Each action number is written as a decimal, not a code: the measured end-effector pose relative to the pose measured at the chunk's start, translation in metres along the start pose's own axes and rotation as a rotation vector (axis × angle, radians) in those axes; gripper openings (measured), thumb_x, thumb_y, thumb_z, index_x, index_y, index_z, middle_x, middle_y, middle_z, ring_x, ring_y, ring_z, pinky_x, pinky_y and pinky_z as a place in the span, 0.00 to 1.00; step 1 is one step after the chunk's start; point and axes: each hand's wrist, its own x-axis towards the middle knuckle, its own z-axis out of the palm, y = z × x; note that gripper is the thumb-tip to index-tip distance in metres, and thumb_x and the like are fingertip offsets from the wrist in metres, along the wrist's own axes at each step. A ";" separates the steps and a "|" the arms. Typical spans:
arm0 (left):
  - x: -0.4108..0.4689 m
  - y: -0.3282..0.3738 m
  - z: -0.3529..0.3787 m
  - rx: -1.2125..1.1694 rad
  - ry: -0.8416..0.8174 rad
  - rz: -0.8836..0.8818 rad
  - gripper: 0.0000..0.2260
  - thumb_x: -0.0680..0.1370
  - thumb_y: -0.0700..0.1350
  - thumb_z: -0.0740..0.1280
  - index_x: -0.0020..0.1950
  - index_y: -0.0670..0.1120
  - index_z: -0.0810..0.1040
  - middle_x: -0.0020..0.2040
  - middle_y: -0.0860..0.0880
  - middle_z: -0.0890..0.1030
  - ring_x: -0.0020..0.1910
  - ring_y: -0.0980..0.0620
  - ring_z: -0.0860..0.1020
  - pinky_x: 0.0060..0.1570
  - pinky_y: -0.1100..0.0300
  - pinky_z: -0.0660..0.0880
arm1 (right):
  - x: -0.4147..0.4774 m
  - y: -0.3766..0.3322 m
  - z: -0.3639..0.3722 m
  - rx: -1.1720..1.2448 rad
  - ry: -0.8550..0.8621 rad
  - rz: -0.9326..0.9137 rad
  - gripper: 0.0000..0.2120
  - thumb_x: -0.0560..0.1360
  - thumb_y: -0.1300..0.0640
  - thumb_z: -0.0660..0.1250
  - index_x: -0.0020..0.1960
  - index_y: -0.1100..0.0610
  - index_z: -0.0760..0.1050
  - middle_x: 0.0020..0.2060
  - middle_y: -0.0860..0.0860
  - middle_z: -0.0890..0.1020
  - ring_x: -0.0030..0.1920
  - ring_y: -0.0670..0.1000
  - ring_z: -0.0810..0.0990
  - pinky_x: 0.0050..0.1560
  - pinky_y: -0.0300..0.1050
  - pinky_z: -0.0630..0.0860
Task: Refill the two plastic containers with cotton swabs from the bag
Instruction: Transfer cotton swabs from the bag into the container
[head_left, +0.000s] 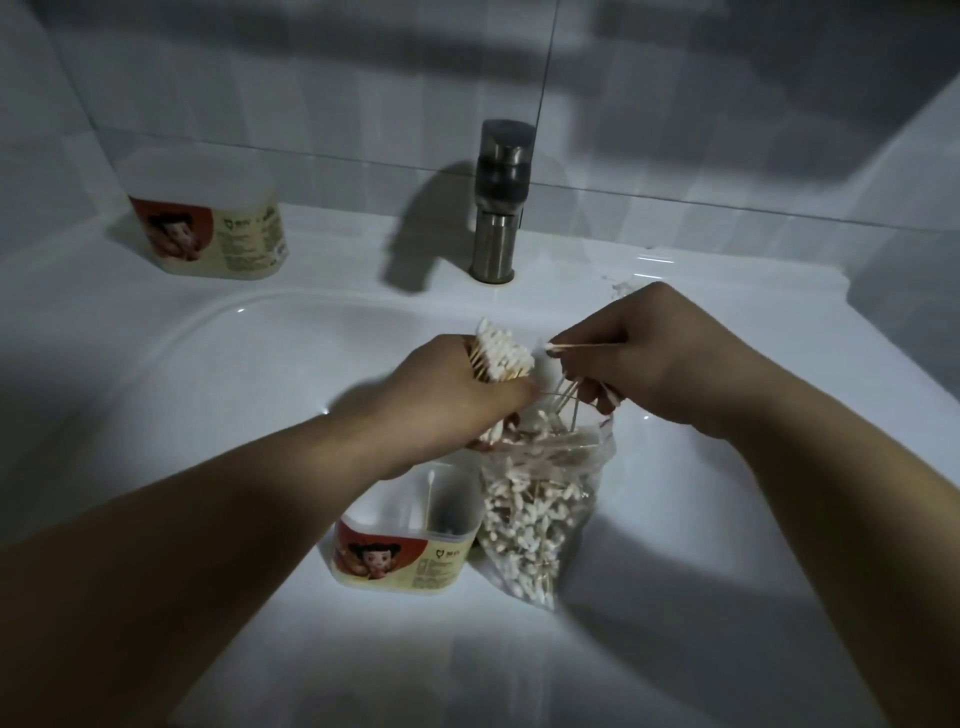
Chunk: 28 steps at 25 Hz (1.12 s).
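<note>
A clear plastic bag (535, 514) full of cotton swabs stands in the white sink basin (249, 374). My left hand (457, 395) grips a thick bundle of swabs (137, 358) above the bag's mouth. To its right, my right hand (618, 358) pinches a few loose swabs (576, 345) over the bag. An open plastic container (410, 540) with a red cartoon label stands against the bag's left side, with one swab upright in it. A second container (208, 218) of the same kind stands on the sink ledge at the back left.
A steel faucet (501, 197) rises from the ledge behind the basin, in the middle. White tiled wall lies behind it. A few stray swabs (621, 285) lie on the ledge right of the faucet. The room is dim.
</note>
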 end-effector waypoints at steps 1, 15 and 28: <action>0.001 0.000 0.001 -0.008 0.000 -0.003 0.12 0.71 0.55 0.74 0.45 0.48 0.84 0.41 0.46 0.86 0.43 0.45 0.86 0.49 0.39 0.83 | 0.001 0.002 -0.002 0.048 0.034 0.005 0.07 0.77 0.60 0.71 0.44 0.52 0.87 0.29 0.51 0.84 0.27 0.45 0.79 0.32 0.40 0.74; 0.003 0.001 0.001 -0.193 -0.091 0.068 0.07 0.77 0.39 0.72 0.55 0.46 0.85 0.51 0.43 0.87 0.55 0.43 0.84 0.59 0.41 0.79 | 0.005 0.002 0.014 0.330 -0.070 0.003 0.07 0.78 0.62 0.70 0.52 0.57 0.86 0.32 0.56 0.84 0.30 0.48 0.77 0.32 0.38 0.72; 0.000 0.005 0.012 -0.498 -0.022 -0.062 0.08 0.79 0.35 0.68 0.51 0.48 0.81 0.37 0.49 0.84 0.40 0.53 0.83 0.42 0.55 0.80 | 0.012 0.005 0.015 0.580 0.157 0.115 0.09 0.78 0.63 0.71 0.56 0.57 0.84 0.44 0.54 0.87 0.31 0.47 0.74 0.29 0.38 0.72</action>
